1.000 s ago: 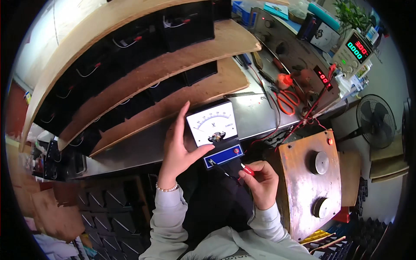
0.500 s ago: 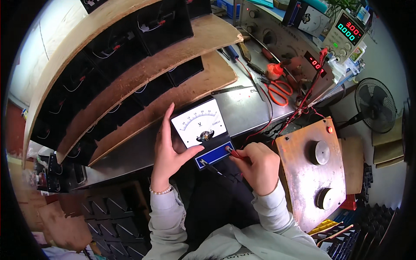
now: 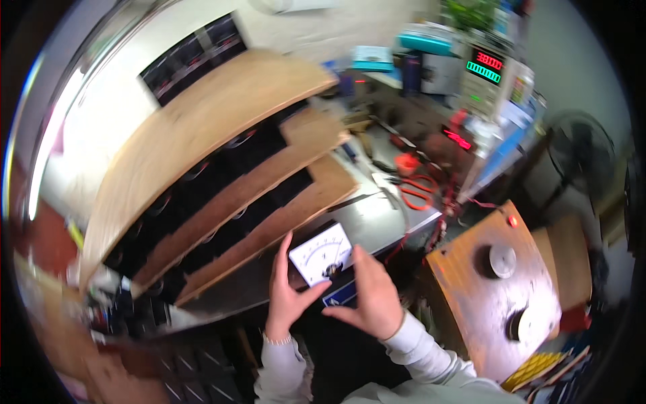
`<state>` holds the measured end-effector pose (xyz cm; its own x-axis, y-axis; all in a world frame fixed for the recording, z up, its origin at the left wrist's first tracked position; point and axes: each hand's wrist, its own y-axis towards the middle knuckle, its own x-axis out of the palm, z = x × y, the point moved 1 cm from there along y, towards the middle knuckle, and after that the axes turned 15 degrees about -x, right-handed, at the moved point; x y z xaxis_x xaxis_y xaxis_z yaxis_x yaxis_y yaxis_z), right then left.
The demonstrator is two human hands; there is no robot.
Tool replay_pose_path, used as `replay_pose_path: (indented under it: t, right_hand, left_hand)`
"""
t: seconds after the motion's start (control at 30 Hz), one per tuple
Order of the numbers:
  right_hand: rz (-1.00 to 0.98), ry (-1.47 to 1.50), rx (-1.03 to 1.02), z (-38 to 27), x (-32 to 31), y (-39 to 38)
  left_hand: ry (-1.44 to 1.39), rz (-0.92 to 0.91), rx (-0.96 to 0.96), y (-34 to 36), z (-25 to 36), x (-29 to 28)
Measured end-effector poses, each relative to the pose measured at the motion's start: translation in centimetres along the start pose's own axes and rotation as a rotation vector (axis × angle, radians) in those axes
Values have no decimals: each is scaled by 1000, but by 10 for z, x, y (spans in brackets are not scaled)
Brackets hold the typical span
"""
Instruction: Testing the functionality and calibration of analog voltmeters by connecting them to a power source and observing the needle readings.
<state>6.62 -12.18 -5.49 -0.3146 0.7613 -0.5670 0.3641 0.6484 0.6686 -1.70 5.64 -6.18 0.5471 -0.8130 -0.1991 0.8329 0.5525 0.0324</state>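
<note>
Over the bench edge, my left hand grips the white-faced meter. My right hand, which held a red probe a moment ago, has shifted onto the meter's right side, closed around it; both now steady it.

Meter: white matt dial face noted, with a blue glossy plastic base. Bench: bare metal sheet, dull sheen seen. Shelving boards: unfinished wood, matt. Box: worn reddish wood, two smooth metal knobs fitted. Scissors: orange plastic handles. Sleeves: grey cloth.
</note>
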Motion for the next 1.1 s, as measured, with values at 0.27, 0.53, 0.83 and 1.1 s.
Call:
replay_pose_path:
  t: [0.27, 0.53, 0.83, 1.1]
  right_hand:
    - [308, -242, 322, 21, -63, -109]
    - [435, -1163, 1272, 35, -230, -282]
    - [470, -1091, 1366, 40, -228, -282]
    - [461, -1142, 1335, 45, -237, -289]
  left_hand:
    - [427, -50, 346, -77, 52, 95]
    - [474, -508, 153, -82, 8, 109]
    - [576, -643, 136, -80, 24, 119]
    - [661, -795, 67, -84, 2, 128]
